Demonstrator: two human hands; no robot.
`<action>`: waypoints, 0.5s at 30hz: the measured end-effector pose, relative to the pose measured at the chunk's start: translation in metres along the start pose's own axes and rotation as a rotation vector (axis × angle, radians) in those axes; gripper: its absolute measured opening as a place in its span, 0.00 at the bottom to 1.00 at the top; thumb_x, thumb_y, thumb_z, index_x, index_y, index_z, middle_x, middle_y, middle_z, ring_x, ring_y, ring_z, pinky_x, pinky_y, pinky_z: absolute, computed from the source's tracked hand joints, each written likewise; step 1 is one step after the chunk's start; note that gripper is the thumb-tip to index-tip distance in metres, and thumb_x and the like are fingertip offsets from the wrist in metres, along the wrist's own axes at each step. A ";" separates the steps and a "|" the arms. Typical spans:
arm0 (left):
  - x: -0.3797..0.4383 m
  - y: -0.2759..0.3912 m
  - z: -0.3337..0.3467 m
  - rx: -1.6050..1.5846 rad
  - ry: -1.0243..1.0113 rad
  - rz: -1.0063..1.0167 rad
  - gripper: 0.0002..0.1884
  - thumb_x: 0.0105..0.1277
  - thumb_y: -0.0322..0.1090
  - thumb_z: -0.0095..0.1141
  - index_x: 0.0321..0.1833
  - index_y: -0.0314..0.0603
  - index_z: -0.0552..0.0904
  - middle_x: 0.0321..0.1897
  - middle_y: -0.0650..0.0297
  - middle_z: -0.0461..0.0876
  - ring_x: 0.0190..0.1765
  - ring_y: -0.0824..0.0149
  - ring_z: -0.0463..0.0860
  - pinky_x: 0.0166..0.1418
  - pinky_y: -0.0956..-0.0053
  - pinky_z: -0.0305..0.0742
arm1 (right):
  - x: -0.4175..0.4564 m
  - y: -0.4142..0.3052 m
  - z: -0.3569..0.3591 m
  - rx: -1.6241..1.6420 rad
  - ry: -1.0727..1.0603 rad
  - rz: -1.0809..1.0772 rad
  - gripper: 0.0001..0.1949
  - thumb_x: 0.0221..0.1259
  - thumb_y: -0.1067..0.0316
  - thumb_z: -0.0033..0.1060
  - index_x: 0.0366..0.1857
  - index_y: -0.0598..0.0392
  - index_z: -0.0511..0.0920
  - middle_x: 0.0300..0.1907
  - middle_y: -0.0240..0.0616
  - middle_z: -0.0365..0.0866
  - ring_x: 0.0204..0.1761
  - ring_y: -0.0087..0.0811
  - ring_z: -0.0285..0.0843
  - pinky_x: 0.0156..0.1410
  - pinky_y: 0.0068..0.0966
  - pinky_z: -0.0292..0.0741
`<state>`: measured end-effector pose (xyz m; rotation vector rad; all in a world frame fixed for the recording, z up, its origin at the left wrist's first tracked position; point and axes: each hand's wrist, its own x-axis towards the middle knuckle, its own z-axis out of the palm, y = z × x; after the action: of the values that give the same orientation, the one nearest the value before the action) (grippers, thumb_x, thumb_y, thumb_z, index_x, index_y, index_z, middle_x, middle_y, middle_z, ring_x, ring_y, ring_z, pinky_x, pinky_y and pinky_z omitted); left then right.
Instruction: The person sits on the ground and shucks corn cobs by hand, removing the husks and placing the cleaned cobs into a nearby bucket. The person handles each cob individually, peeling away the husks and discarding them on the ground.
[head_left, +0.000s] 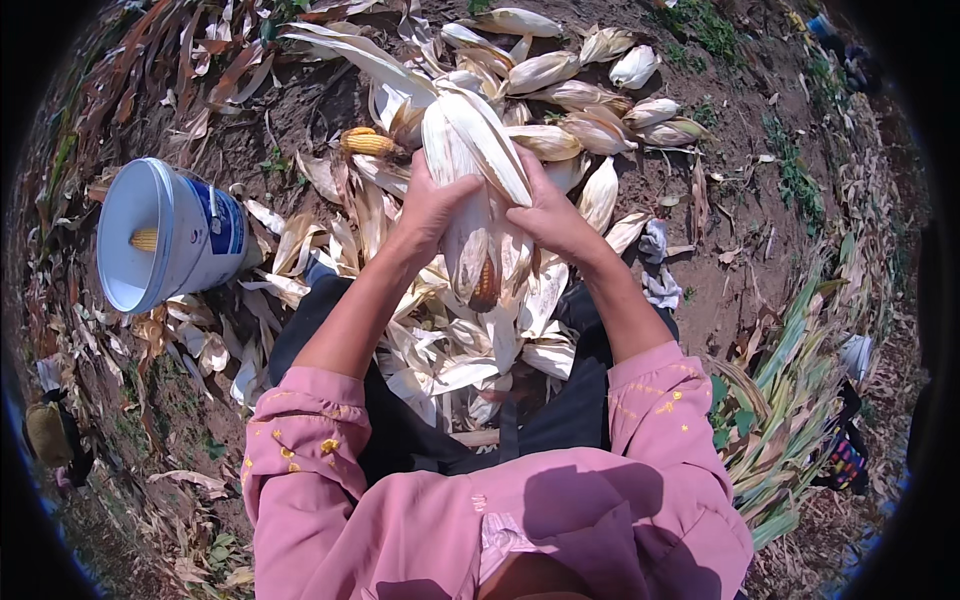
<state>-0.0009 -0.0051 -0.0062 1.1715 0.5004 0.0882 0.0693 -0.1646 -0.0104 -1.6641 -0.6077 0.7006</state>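
Note:
Both my hands grip one ear of corn (487, 281) in its dry, pale husk, held above my lap. Its tip points towards me, and a patch of orange-yellow kernels shows where the husk leaves part. My left hand (435, 199) clasps the husk on the left side, thumb lying across it. On the other side, my right hand (551, 214) holds the husk leaves with its thumb on top. A long loose husk leaf (367, 60) sticks out to the upper left. Beyond my hands lies a heap of unhusked ears (540, 71). The fingers under the ear are hidden.
A white plastic bucket (184, 240) lies tipped at the left, with a bare yellow cob (144, 240) inside. Another husked cob (365, 142) rests on the ground. Stripped husks (442, 375) pile between my legs. Crumpled gloves (660, 289) and cut stalks (780, 405) lie at the right.

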 end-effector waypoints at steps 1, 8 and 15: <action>0.000 0.000 0.001 0.016 0.007 -0.005 0.33 0.52 0.31 0.62 0.60 0.35 0.60 0.49 0.55 0.73 0.48 0.64 0.78 0.52 0.69 0.77 | 0.000 -0.005 0.002 -0.051 0.019 -0.001 0.39 0.46 0.78 0.49 0.69 0.60 0.51 0.61 0.54 0.66 0.64 0.42 0.66 0.68 0.28 0.61; 0.007 -0.006 -0.006 -0.089 -0.212 -0.040 0.33 0.54 0.32 0.59 0.62 0.34 0.60 0.49 0.55 0.73 0.48 0.65 0.78 0.50 0.70 0.77 | 0.003 0.005 0.009 -0.297 0.157 -0.148 0.33 0.47 0.79 0.46 0.65 0.57 0.58 0.52 0.63 0.74 0.58 0.54 0.72 0.63 0.35 0.67; 0.000 0.000 -0.002 -0.238 -0.264 -0.246 0.30 0.57 0.34 0.59 0.62 0.37 0.62 0.49 0.55 0.74 0.49 0.63 0.78 0.51 0.66 0.78 | 0.002 0.002 0.010 -0.393 0.274 -0.243 0.24 0.52 0.77 0.48 0.56 0.52 0.63 0.42 0.55 0.80 0.47 0.57 0.77 0.51 0.45 0.74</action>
<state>-0.0020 -0.0037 -0.0066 0.8661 0.3845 -0.2121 0.0632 -0.1570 -0.0138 -1.9610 -0.7667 0.1757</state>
